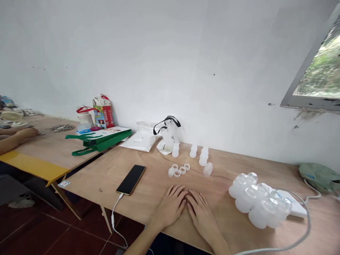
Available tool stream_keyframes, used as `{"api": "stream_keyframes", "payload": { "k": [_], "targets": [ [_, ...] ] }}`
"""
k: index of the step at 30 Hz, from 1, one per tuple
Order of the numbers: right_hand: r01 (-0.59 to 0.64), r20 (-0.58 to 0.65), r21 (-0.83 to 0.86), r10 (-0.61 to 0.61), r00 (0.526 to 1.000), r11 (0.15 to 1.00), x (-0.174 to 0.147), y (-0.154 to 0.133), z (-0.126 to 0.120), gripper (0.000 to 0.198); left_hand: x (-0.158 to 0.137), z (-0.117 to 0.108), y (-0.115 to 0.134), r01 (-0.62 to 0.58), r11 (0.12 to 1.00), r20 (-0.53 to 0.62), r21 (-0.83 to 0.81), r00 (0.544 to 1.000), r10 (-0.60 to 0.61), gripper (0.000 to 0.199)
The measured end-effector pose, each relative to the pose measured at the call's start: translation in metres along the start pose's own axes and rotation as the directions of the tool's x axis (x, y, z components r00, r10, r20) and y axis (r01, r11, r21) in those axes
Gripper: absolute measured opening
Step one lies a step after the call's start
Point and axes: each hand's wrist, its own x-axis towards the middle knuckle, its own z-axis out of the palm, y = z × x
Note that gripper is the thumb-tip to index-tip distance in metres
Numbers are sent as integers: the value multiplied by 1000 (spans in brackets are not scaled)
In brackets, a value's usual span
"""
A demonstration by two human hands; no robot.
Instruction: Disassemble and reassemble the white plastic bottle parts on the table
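Note:
My left hand (172, 204) lies flat on the wooden table (106, 177), fingers stretched forward and holding nothing. Beside it, touching at the fingers, my right hand (199, 214) also rests palm down with its fingers out. Just beyond the fingertips are several small clear plastic rings (182, 170), some of them stacked. Behind these stand a few frosted plastic bottle-like pieces (193, 151), and one ribbed clear piece (208, 169) leans nearby. To the right sits a cluster of translucent white bottles (255, 198) with clear tops.
A black phone (131, 180) on a white cable lies left of my hands. A white plastic bag (142, 138), a drawstring bag (168, 138) and a green bag (103, 140) are by the wall. A grey cable (308, 223) curves at right. Another person's hand (28, 134) rests at far left.

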Motion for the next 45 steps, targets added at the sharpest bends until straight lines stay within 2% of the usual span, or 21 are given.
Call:
{"api": "stream_keyframes", "payload": {
  "k": [6, 25, 37, 45],
  "targets": [
    [-18, 36, -6, 19, 999, 1000, 2, -2, -3, 35, 0, -1, 1, 10, 1000, 14, -9, 1000, -10, 35],
    [6, 29, -22, -5, 1000, 1000, 0, 1, 1, 36, 0, 3, -1, 3, 1000, -16, -5, 1000, -4, 34],
    [2, 8, -18, -2, 1000, 1000, 1, 0, 1, 36, 0, 0, 0, 7, 1000, 7, -12, 1000, -6, 35],
    [4, 44, -19, -3, 999, 1000, 2, 1, 0, 36, 0, 0, 0, 18, 1000, 17, -11, 1000, -17, 35]
  ]
}}
